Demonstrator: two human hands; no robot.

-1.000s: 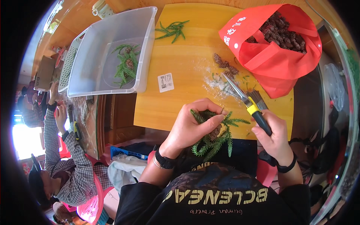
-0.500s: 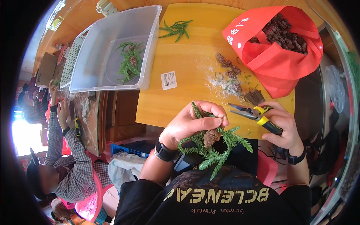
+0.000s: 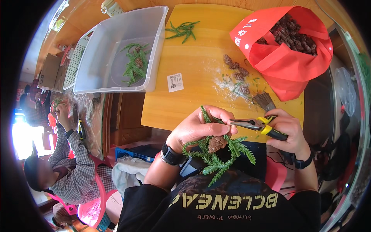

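Two hands meet just below the near edge of the yellow table [image 3: 201, 77], which serves as the landmark for everything else. Far to the left of that table, a seated person in a checked shirt [image 3: 73, 170] works on a pink chair, hands raised over some greenery of their own. At the table's left edge sits a clear plastic bin [image 3: 116, 50], with a few green sprigs and a pine cone [image 3: 138, 62] lying on its floor, seemingly finished pieces put aside. A small white label [image 3: 175, 82] lies on the table just right of the bin, and loose green sprigs [image 3: 183, 30] rest near the far edge.

Below the table's near edge, the left hand [image 3: 199, 127] is pinched around a bundle of fir sprigs [image 3: 216, 160] and a brown cone [image 3: 217, 144], fingers pressed together at the stems, probably to keep the bunch steady. The right hand [image 3: 288, 131] is wrapped tight around the yellow-and-black handles of pliers [image 3: 257, 124], whose tips point left to the stems by the left fingertips; the jaws look closed, likely so the tool can work right at the pinch point.

On the table's right half lie loose cones [image 3: 236, 69] amid pale dust and crumbs, beside a small brush [image 3: 266, 101]. At the right corner a red bag [image 3: 286, 46] gapes open, full of dark cones, within easy reach. Sunlight brightens the wood; the room around is cluttered.
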